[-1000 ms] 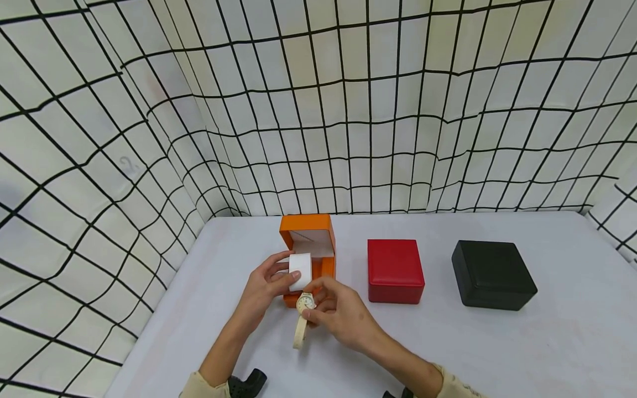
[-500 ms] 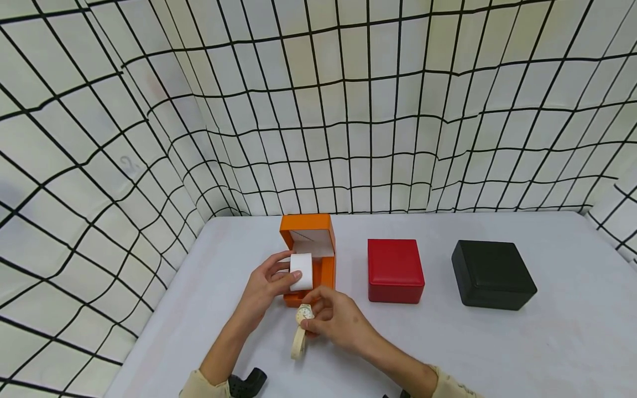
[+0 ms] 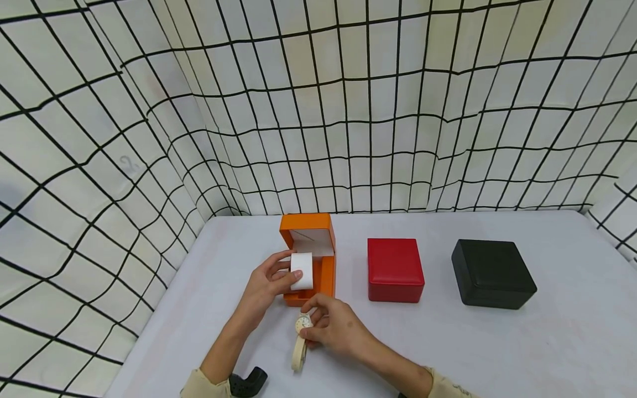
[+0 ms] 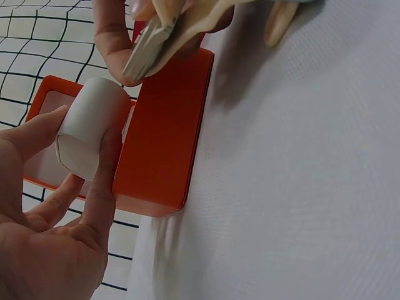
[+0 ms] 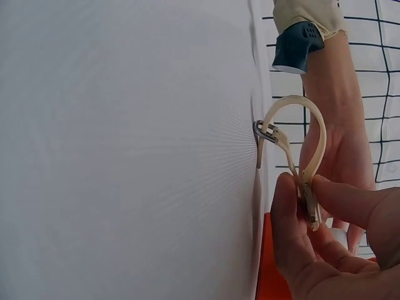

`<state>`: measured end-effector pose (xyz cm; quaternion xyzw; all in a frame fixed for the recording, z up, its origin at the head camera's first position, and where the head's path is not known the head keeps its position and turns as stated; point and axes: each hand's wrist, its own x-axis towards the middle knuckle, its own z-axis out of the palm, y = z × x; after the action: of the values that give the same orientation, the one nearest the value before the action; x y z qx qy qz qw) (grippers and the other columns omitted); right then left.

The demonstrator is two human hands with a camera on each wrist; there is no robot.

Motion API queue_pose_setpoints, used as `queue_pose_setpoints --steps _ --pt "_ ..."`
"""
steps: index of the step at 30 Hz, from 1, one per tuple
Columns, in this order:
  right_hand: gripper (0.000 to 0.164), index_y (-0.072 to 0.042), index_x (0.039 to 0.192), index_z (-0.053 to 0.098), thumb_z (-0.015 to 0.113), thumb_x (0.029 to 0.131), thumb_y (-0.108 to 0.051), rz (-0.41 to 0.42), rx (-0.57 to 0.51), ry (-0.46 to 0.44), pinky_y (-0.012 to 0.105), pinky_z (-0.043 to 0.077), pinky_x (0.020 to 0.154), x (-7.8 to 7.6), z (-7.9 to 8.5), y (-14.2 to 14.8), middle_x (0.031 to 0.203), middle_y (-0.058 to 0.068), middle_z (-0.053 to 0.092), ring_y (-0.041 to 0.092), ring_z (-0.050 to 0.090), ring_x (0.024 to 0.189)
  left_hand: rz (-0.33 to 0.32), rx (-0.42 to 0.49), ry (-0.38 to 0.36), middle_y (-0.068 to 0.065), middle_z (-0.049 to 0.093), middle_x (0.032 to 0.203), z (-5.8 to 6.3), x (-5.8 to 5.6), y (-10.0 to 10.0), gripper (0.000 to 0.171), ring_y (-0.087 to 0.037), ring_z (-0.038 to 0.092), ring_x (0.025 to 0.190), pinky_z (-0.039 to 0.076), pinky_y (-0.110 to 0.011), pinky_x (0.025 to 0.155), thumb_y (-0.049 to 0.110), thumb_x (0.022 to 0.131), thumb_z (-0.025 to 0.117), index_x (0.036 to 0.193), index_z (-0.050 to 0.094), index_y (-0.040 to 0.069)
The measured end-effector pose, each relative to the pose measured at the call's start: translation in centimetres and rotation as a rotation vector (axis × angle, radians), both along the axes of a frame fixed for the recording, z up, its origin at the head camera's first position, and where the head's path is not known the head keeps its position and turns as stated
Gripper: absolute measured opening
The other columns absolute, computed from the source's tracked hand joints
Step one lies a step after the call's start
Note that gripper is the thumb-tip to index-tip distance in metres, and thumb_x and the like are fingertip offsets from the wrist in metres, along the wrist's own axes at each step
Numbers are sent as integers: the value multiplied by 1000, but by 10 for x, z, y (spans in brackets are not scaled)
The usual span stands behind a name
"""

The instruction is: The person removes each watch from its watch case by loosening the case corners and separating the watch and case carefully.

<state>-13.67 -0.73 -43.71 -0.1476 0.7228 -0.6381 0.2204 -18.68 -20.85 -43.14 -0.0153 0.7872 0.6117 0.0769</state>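
Note:
My left hand [image 3: 266, 283] holds a white watch cushion [image 3: 302, 271] between thumb and fingers, above an open orange box [image 3: 325, 276]. In the left wrist view the white cushion [image 4: 94, 122] looks like a short rounded roll, apart from the box's orange wall [image 4: 165, 131]. A cream-strapped wristwatch [image 3: 300, 354] is pinched by my right hand [image 3: 338, 327], in front of the box. The right wrist view shows the watch strap [image 5: 320, 134] bent into a loop with a metal buckle, the thumb and fingers gripping the watch by its case.
A closed red box [image 3: 395, 270] stands right of the orange one, and a closed black box [image 3: 494, 273] lies farther right. All rest on a white-covered table [image 3: 423, 354]. Black netting [image 3: 368, 121] over white sheeting rises behind and at the left.
My right hand has drawn the watch toward me, away from the cushion and the orange box. The left hand and cushion have hardly moved.

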Motion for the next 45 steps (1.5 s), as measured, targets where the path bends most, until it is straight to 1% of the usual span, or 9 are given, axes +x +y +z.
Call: queue_pose_setpoints --steps 4,7,11,16,22,30,38,40,45 --pt "31 -5 111 65 83 86 -1 3 95 77 21 59 65 0 -2 1 87 5 65 16 66 72 -3 -11 13 -16 60 145 1 1 0 63 -25 67 121 58 -27 95 32 95 76 152 50 20" --pt "30 -7 109 66 84 85 -4 9 159 128 17 52 64 0 -4 1 86 2 63 13 60 72 -1 -9 12 -15 59 146 1 1 -1 63 -25 67 121 58 -27 95 32 95 76 151 50 21" --pt "30 -9 108 66 84 85 -5 21 197 169 17 50 63 0 -6 1 83 0 62 10 57 70 -2 -13 9 -14 60 145 0 1 -1 62 -25 66 121 57 -27 96 32 95 76 151 51 23" --pt "31 -12 107 65 85 84 -5 33 239 208 18 48 62 0 -7 -1 80 -2 61 7 55 68 0 -23 18 -14 62 139 0 1 0 62 -23 65 118 57 -24 92 30 95 77 151 51 22" --pt "30 -11 105 66 85 84 -4 37 272 246 19 46 61 1 -7 -1 77 -3 59 5 52 67 -1 -28 24 -14 63 138 -1 0 -1 62 -24 64 119 57 -23 91 30 95 77 151 52 22" --pt "28 -15 104 69 87 83 -12 10 393 267 21 41 58 2 -6 -3 75 -6 56 7 49 66 0 -30 12 -12 62 141 -2 0 0 64 -23 66 119 57 -25 94 31 94 77 151 50 25" --pt "26 -11 103 74 88 82 -15 28 436 256 21 41 56 3 -4 -5 72 -6 58 8 51 64 5 -27 1 -11 59 148 -1 0 0 64 -23 66 121 57 -38 105 32 94 78 151 50 25" --pt "26 -11 104 74 88 82 -15 29 443 260 21 40 56 3 -4 -5 72 -6 57 8 50 64 4 -26 1 -11 60 147 -1 0 0 64 -23 66 121 58 -37 104 32 94 78 151 50 25" --pt "27 -10 106 75 88 83 -17 25 453 274 21 40 58 3 -3 -4 74 -8 57 7 50 65 -2 -39 16 -12 61 143 -1 -1 0 65 -24 64 121 57 -26 95 33 94 77 152 50 23"
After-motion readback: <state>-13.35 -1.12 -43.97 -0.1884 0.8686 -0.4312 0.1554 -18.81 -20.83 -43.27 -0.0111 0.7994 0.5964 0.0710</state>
